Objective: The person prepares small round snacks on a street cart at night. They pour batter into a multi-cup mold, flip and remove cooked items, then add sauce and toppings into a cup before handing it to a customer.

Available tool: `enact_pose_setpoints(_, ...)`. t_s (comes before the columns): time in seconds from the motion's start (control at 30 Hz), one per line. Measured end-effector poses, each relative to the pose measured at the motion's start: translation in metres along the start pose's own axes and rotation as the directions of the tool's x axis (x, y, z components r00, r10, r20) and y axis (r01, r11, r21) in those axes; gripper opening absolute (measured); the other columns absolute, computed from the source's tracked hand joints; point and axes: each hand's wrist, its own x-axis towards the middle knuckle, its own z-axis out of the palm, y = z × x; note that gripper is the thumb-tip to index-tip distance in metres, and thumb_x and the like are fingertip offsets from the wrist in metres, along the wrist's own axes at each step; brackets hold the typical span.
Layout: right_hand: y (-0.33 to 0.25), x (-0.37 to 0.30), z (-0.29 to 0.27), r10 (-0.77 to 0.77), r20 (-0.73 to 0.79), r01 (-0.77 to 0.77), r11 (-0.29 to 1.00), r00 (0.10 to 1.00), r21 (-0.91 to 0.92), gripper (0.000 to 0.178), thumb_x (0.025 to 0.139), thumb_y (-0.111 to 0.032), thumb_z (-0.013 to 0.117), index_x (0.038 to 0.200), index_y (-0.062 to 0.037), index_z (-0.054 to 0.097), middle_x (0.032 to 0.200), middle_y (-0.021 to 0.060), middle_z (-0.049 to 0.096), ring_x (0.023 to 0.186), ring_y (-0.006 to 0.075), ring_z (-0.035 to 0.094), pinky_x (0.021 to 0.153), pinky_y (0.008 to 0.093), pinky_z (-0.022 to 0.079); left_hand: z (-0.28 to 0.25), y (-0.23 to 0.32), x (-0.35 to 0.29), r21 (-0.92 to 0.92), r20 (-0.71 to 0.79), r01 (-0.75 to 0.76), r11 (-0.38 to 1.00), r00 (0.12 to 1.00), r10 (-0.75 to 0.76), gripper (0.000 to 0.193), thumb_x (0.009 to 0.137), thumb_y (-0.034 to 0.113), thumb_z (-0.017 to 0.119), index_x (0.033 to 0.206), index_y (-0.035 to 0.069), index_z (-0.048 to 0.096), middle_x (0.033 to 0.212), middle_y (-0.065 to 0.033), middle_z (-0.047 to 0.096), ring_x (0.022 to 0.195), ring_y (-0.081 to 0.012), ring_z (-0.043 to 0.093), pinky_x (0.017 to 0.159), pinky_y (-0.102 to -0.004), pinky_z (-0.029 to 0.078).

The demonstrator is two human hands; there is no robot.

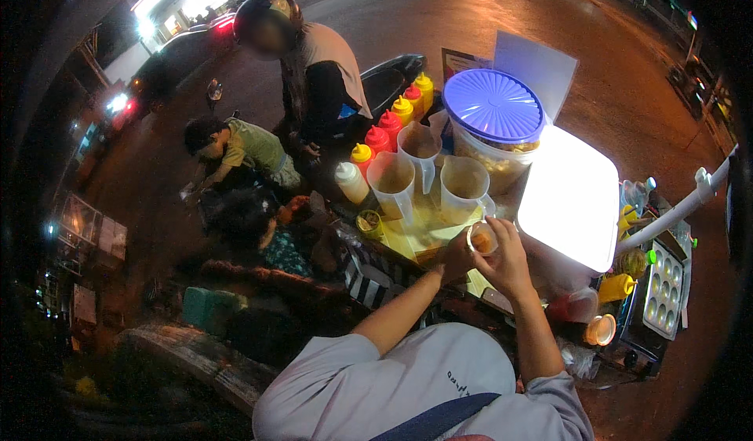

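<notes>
Both of my hands meet at the near edge of a yellow-topped stall counter (pixel 427 241). Between them is a small pale cup (pixel 484 239) with something orange-brown inside, its opening tilted toward me. My right hand (pixel 508 262) curls its fingers round the cup's far side and rim. Against its left side my left hand (pixel 456 259) is closed, its fingers partly hidden. Just beyond stand a clear measuring jug (pixel 463 186), a second jug (pixel 391 182) and a third jug (pixel 420 143), each with brownish contents or staining.
Red, yellow and white squeeze bottles (pixel 378 139) line the counter's left edge. A large tub with a blue lid (pixel 494 105) stands behind the jugs, beside a glowing white panel (pixel 570 198). At right is a moulded pan (pixel 665 290). A helmeted person (pixel 325 72) and others are at left.
</notes>
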Motion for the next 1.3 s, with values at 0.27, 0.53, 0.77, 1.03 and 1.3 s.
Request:
enact_pose_setpoints(0.27,-0.005,0.005,-0.005,-0.044,-0.014,0.044,0.999,0.999,-0.015,0.077,0.072,-0.011,0.085,0.142,-0.0052,0.053,0.131,0.0216,0.056,0.119,0.0399,0.060,0.100,0.0435,0.052,-0.002,0.000,0.005,-0.042,0.049,-0.055,0.998,0.997,0.057,0.061,0.084,0.028,0.081,0.132,0.001,0.054,0.123,-0.0185,0.066,0.114,-0.0346,0.065,0.098,-0.0428,0.051)
enact_pose_setpoints(0.53,-0.005,0.006,-0.010,-0.037,-0.011,0.037,0.999,0.999,-0.010,0.078,0.071,-0.009,0.085,0.142,-0.0052,0.053,0.132,0.0213,0.055,0.120,0.0398,0.060,0.100,0.0436,0.052,0.006,-0.010,0.000,-0.066,-0.025,-0.096,0.993,0.995,0.094,0.062,0.084,0.022,0.081,0.135,0.001,0.052,0.122,-0.0178,0.066,0.114,-0.0343,0.065,0.100,-0.0414,0.051)
enact_pose_setpoints(0.77,-0.006,0.001,-0.017,0.034,-0.078,-0.023,0.990,0.996,0.138,0.079,0.074,-0.010,0.086,0.144,-0.0032,0.051,0.138,0.0193,0.050,0.127,0.0333,0.056,0.106,0.0421,0.049,0.000,0.003,-0.006,-0.191,0.036,0.043,0.981,0.999,-0.037,0.057,0.087,0.021,0.080,0.134,0.001,0.055,0.121,-0.0113,0.067,0.112,-0.0210,0.064,0.100,-0.0363,0.050)
enact_pose_setpoints(1.03,-0.019,-0.021,-0.059,-0.039,-0.240,0.066,0.992,0.970,0.107,0.084,0.075,-0.013,0.087,0.148,-0.0019,0.047,0.140,0.0218,0.050,0.129,0.0351,0.053,0.109,0.0424,0.045,0.007,-0.016,-0.008,-0.176,0.027,0.107,0.979,0.994,-0.104,0.064,0.082,0.010,0.088,0.135,0.003,0.053,0.115,-0.0079,0.065,0.101,-0.0164,0.065,0.091,-0.0299,0.056)
enact_pose_setpoints(1.3,-0.015,-0.081,-0.135,0.068,-0.454,-0.091,0.995,0.888,-0.028,0.088,0.073,-0.022,0.090,0.148,-0.0045,0.048,0.137,0.0216,0.054,0.125,0.0381,0.057,0.106,0.0454,0.048,0.019,-0.050,-0.004,-0.492,-0.062,0.204,0.846,0.961,-0.268,0.036,0.096,0.011,0.075,0.127,0.007,0.058,0.106,-0.0052,0.068,0.091,-0.0165,0.068,0.078,-0.0302,0.061)
